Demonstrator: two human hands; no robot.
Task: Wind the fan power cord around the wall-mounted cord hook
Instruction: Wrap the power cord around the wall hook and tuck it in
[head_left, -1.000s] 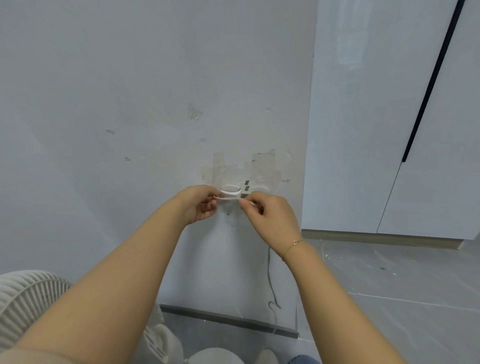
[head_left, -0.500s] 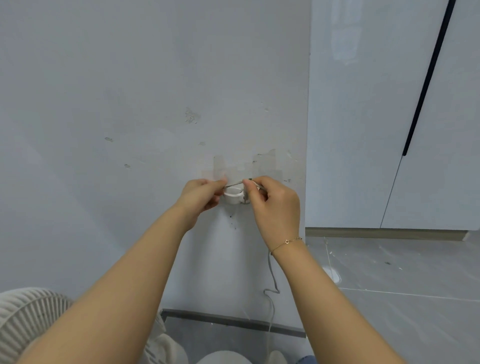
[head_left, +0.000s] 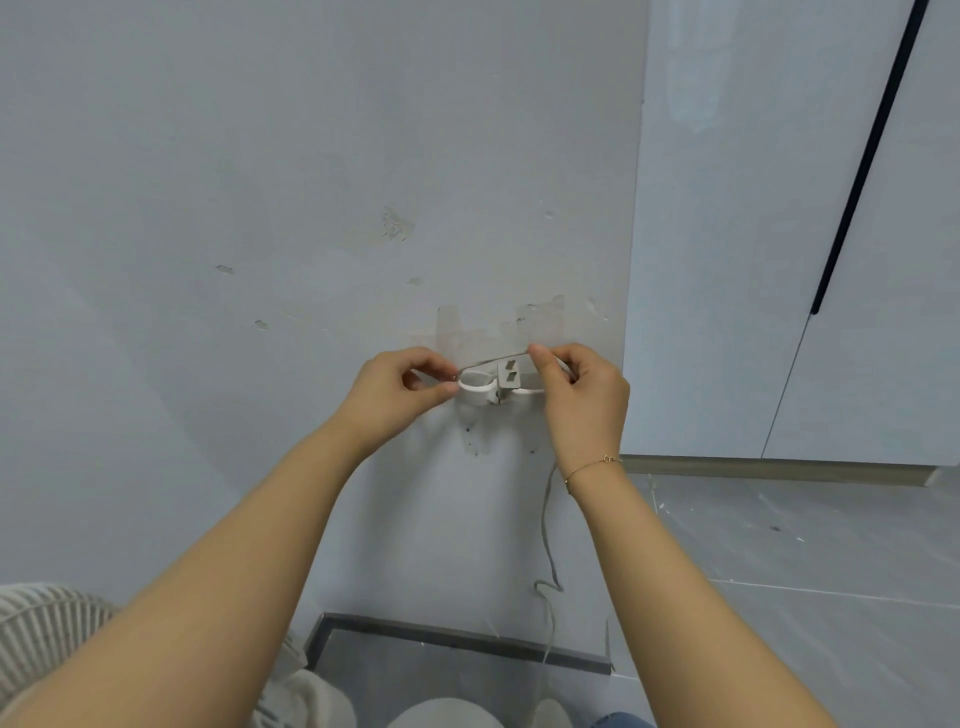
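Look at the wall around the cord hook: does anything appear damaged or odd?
Yes. Above the hook, the wall shows a bare greyish patch with ragged edges, like tape or paint residue, and chipped spots higher up.

You see a white cord hook (head_left: 485, 385) fixed to the wall, with a rounded lobe on its left end and two small slots in its centre piece. The grey power cord (head_left: 546, 525) runs taut across the hook's top, then hangs loosely down the wall toward the floor.
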